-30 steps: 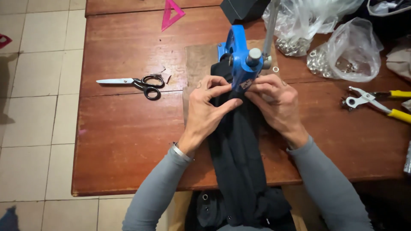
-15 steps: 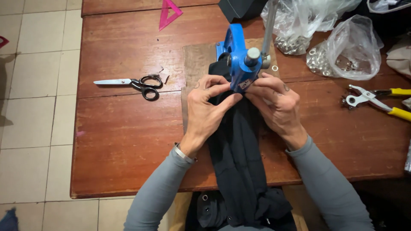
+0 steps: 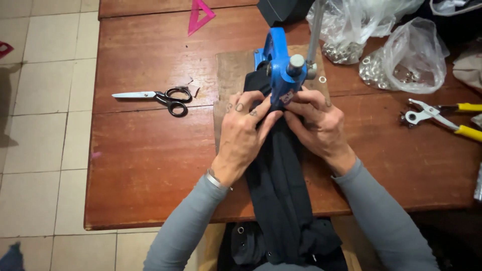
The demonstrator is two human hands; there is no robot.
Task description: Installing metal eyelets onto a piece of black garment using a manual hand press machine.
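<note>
While scissors point(image 3: 159, 97) lie at the left of the wooden counter point(image 3: 145, 155), the left hand point(image 3: 244, 131) and right hand point(image 3: 317, 124), close together, pinch dark fabric point(image 3: 277, 185) under the blue hand press point(image 3: 281, 75). Positioning seems under way; next the lever needs a freed hand. Yellow-handled pliers point(image 3: 442, 120) rest at right.

Blue press point(image 3: 279, 65), black fabric point(image 3: 278, 175), yellow-handled pliers point(image 3: 442, 118)
</note>
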